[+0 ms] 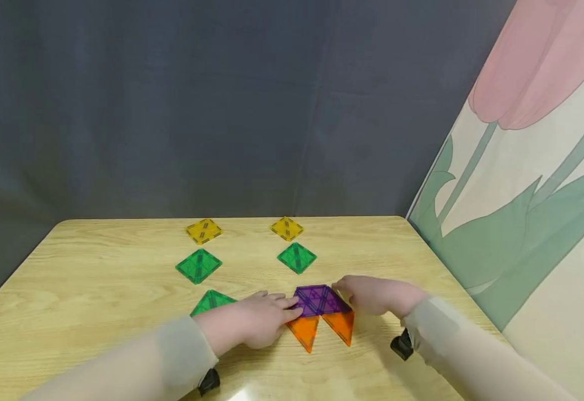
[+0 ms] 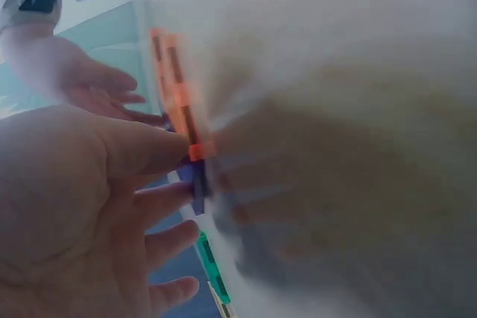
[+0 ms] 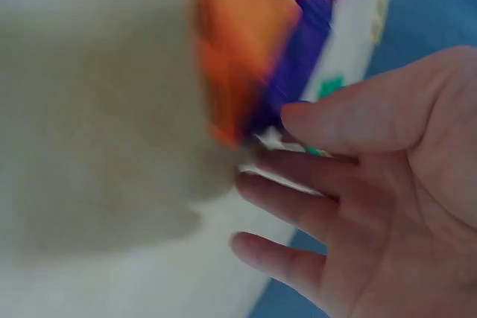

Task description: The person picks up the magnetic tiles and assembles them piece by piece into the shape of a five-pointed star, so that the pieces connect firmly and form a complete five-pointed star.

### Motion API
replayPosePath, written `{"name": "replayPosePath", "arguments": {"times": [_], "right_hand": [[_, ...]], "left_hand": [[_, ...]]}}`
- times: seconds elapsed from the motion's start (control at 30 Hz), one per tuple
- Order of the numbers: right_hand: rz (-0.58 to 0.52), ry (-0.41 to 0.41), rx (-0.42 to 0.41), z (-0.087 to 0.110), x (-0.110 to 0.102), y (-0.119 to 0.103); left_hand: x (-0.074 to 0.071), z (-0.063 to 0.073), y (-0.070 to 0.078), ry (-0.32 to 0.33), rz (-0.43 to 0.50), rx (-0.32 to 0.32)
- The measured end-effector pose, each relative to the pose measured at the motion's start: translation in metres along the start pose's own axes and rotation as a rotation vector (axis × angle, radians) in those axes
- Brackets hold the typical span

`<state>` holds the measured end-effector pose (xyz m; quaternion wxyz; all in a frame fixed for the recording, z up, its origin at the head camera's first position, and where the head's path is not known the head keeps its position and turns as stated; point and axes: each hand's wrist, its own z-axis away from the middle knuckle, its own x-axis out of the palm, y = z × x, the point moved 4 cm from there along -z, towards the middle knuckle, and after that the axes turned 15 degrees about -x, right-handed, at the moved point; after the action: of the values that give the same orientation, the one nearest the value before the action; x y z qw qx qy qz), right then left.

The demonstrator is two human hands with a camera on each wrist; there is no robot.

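A band of purple triangular tiles lies flat on the table, with an orange triangle tile and a second orange triangle tile along its near edge. From the left, my left hand touches the purple band with straight fingertips, its thumb near the orange corner. My right hand is at the band's right end, fingertips close to the purple edge. In the right wrist view, the right thumb is beside the purple tile and the other fingers are extended; whether they touch it is unclear.
Two yellow diamonds, left and right, lie near the table's far edge. Closer are green diamonds, left and right. Another green piece is partly covered by the left arm. A dark curtain hangs behind.
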<state>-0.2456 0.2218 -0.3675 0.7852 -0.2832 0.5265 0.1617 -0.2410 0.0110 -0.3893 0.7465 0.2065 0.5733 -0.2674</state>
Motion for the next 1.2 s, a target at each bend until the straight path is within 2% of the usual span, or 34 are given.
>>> {"name": "replayPosePath", "arguments": {"times": [0.17, 0.27, 0.43, 0.57, 0.6, 0.67, 0.7, 0.73, 0.8, 0.87, 0.9, 0.93, 0.97, 1.03, 1.2], "right_hand": [[0.063, 0.076, -0.07, 0.007, 0.033, -0.024], [0.079, 0.12, -0.134, 0.008, 0.044, -0.041], [0.065, 0.132, -0.24, 0.01, 0.056, -0.076], [0.066, 0.152, -0.294, 0.009, 0.062, -0.1], [0.043, 0.162, -0.293, 0.009, 0.063, -0.104], [-0.047, 0.221, -0.265, 0.01, 0.063, -0.109], [-0.124, 0.253, -0.236, 0.012, 0.062, -0.11], [-0.235, 0.284, -0.213, 0.014, 0.062, -0.11], [-0.532, 0.33, -0.148, 0.021, 0.062, -0.106], [-0.807, 0.349, -0.092, 0.027, 0.065, -0.101], [-0.93, 0.34, -0.07, 0.031, 0.067, -0.1], [-1.036, 0.326, -0.052, 0.033, 0.069, -0.099], [-1.114, 0.311, -0.03, 0.035, 0.072, -0.099], [-1.22, 0.297, -0.018, 0.039, 0.075, -0.1], [-1.401, 0.285, 0.025, 0.045, 0.079, -0.107]], "left_hand": [[0.027, 0.024, -0.007, 0.05, 0.017, -0.001], [0.037, 0.047, -0.014, 0.063, 0.039, 0.016], [0.044, 0.095, -0.026, 0.096, 0.076, 0.046], [0.048, 0.123, -0.036, 0.146, 0.1, 0.063], [0.049, 0.129, -0.039, 0.143, 0.144, 0.057], [0.05, 0.139, -0.045, 0.123, 0.311, 0.022], [0.05, 0.144, -0.048, 0.105, 0.45, -0.008], [0.051, 0.149, -0.052, 0.082, 0.613, -0.046], [0.052, 0.158, -0.061, -0.004, 1.01, -0.119], [0.055, 0.167, -0.068, -0.077, 1.362, -0.17], [0.057, 0.171, -0.069, -0.113, 1.498, -0.187], [0.059, 0.175, -0.07, -0.154, 1.593, -0.205], [0.062, 0.178, -0.069, -0.191, 1.667, -0.213], [0.064, 0.181, -0.066, -0.223, 1.74, -0.216], [0.065, 0.176, -0.058, -0.239, 1.789, -0.246]]}}
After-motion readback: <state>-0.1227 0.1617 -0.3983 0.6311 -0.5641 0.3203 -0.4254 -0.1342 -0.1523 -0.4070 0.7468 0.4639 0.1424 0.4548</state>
